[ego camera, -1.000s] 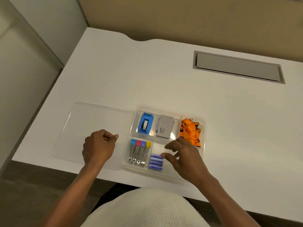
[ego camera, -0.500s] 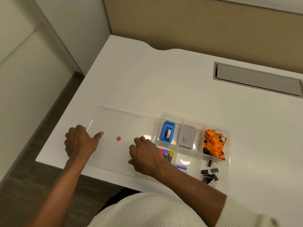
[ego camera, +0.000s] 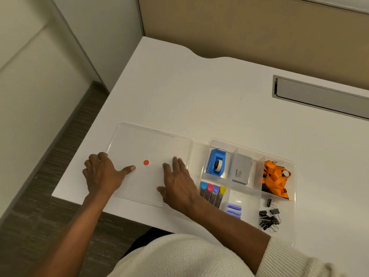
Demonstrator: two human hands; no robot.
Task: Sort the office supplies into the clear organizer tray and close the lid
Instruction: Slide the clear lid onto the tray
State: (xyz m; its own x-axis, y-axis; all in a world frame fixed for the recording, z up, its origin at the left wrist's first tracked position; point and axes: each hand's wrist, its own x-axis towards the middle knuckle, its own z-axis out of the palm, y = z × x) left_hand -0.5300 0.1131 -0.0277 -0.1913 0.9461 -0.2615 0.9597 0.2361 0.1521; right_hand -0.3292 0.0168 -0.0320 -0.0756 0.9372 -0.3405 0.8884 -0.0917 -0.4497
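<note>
Clear lid (ego camera: 149, 140) under both hands, beside filled tray (ego camera: 287, 166).

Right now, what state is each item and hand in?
Lid: off the tray, flat on the desk.
Organizer tray: open, compartments filled.
Tape dispenser: in the tray.
Binder clips: loose pile in the tray.
Left hand: on the lid's left edge.
Right hand: flat on the lid.

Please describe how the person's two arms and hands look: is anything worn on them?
Both hands, the left hand and the right hand, are bare: no gloves, rings or watch can be seen. The left forearm is uncovered as far as the picture shows. On the right arm, a cream knitted sleeve with a ribbed cuff is pushed up, leaving the forearm bare.
</note>
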